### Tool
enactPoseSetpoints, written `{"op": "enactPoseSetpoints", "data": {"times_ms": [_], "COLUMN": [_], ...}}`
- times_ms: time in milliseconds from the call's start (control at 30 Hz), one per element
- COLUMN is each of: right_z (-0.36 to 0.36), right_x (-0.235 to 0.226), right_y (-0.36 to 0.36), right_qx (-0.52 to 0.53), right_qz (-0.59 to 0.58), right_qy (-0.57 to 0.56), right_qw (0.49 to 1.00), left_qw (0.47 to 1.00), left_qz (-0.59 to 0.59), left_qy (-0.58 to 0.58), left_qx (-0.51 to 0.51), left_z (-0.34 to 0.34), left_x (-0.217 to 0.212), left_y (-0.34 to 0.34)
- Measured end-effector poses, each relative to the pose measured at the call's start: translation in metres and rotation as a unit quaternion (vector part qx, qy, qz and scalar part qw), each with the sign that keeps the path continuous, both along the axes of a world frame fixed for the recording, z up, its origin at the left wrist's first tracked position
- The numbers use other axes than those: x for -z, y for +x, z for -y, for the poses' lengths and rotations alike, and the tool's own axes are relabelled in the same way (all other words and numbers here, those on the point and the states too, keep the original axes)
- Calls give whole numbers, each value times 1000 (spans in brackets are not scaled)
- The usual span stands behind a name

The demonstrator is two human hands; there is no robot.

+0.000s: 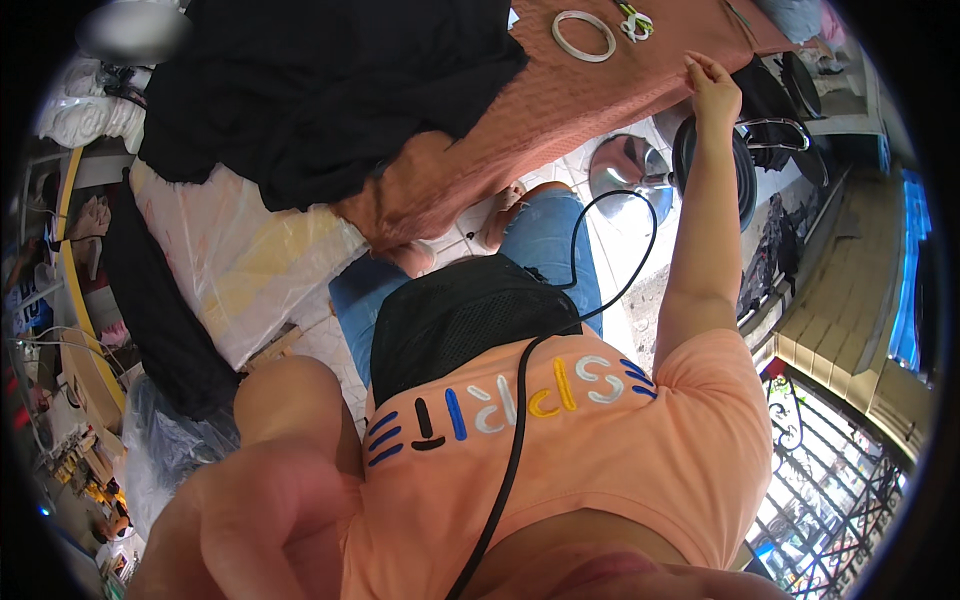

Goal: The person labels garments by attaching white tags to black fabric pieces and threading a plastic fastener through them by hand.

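My right hand [716, 95] reaches out at the upper right, over the edge of a brown quilted cloth [570, 110] that covers the table. Its fingers are drawn together in a pinch. Whether the cloth or something small is between the fingertips, I cannot make out. My left hand [265, 515] is large and close at the lower left, its fingers curled. What it holds, if anything, is hidden. A wide piece of black fabric [330, 80] is spread over the table's left part and hangs over the near edge.
A white ring-shaped roll [583, 36] and green-handled scissors [634, 22] lie on the brown cloth. A black cable [515, 440] runs down my front. Clear plastic sheeting [240, 260] hangs at the left. A round black seat [745, 175] stands under my right arm.
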State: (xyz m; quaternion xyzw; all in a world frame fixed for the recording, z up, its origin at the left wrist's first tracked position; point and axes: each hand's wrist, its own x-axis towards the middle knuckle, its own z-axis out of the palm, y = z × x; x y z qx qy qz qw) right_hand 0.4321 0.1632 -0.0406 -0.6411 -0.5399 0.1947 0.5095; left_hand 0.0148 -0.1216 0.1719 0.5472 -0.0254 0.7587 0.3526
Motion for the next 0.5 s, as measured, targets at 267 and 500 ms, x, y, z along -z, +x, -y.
{"op": "enactPoseSetpoints", "data": {"times_ms": [267, 500], "right_z": [-66, -71], "right_x": [-67, 8], "right_y": [16, 49], "right_qx": [-22, -34], "right_qz": [-2, 315], "right_qy": [139, -14], "right_qw": [990, 948], "left_qw": [999, 999], "left_qz": [-9, -19], "left_qy": [-17, -31], "left_qx": [-30, -23], "left_z": [2, -11], "left_x": [3, 3], "left_y": [-11, -13]}}
